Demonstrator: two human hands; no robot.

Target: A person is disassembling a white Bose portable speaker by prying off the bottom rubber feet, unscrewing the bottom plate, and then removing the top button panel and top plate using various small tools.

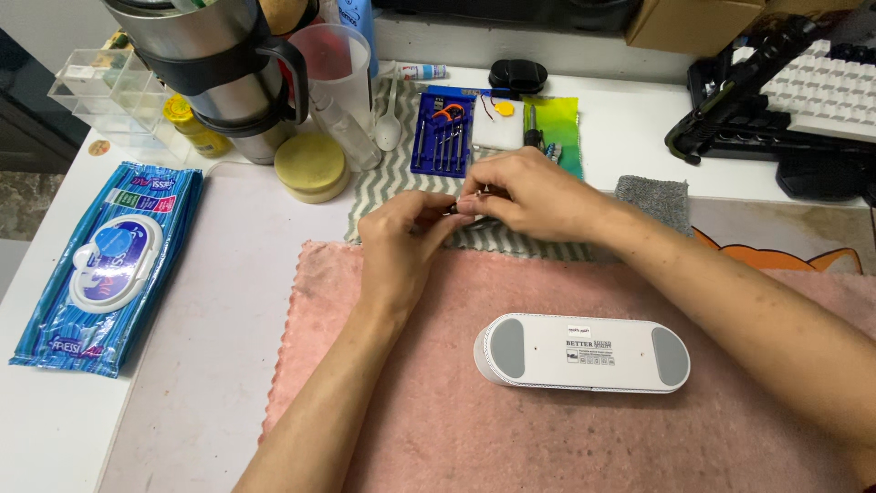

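My left hand (401, 239) and my right hand (529, 194) meet above the far edge of a pink cloth (383, 420), fingertips pinched together on a small thin metal tool (467, 201) that is mostly hidden by the fingers. Which part each hand grips is unclear. Just beyond the hands lies an open blue case of small screwdrivers (442, 137) on a grey-and-white zigzag cloth (388, 178). Nearer to me, a white oblong device with grey oval end pads (582, 352) rests on the pink cloth, untouched.
A blue pack of wet wipes (109, 265) lies at the left. A steel mug (228, 78), a clear plastic cup (338, 64), a yellow round tin (310, 166) and a white spoon (389, 123) stand at the back. A grey cloth (655, 199) and a keyboard (821, 87) are at the right.
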